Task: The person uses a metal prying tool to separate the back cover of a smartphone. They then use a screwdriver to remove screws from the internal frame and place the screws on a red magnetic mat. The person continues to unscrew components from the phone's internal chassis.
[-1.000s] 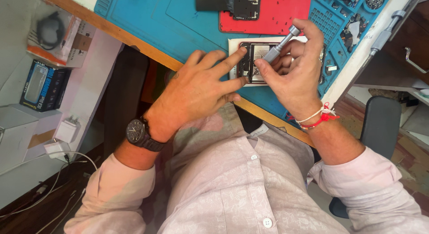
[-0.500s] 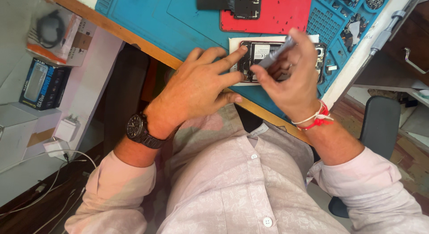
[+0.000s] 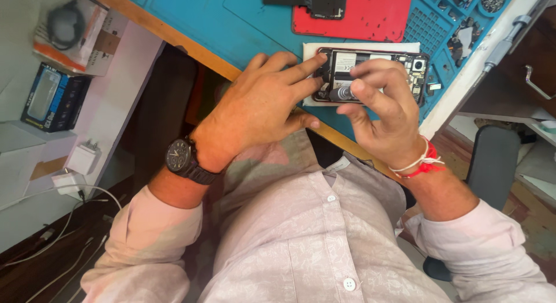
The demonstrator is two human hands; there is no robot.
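Two boxes sat far to the left on a white shelf, a pale box with a dark round item pictured on it [image 3: 69, 34] and a dark blue box [image 3: 51, 100] below it, with a white charger plug [image 3: 83, 158] and its trailing cables lower down. Moving rightward, the left hand [image 3: 255, 109], a dark wristwatch [image 3: 180, 158] on its wrist, lay flat and unclenched at the bench edge [image 3: 191, 45], its fingertips [image 3: 315, 63] pressed against the left end of the opened phone [image 3: 376, 68]. That phone lay with its back cover off on a white pad [image 3: 359, 46], which rested on the blue work mat [image 3: 231, 19]; its long axis ran left to right across the view, roughly parallel to the near bench edge, directly ahead of both hands. A red mat [image 3: 370, 16] carrying a dark component lay just beyond it. The right hand [image 3: 385, 112], with a red and white thread band [image 3: 423, 161] at the wrist, hovered over the middle of the phone, fingers curled around a small silver screwdriver [image 3: 343, 93] whose end-on cap faced the camera; the tip was hidden, so contact with the phone could not be told. Both hands were on or over the phone, the left at its left end, the right at its centre. Farther right, tray cells in the mat held small parts [image 3: 463, 42], and a dark chair [image 3: 492, 164] stood beside the bench.
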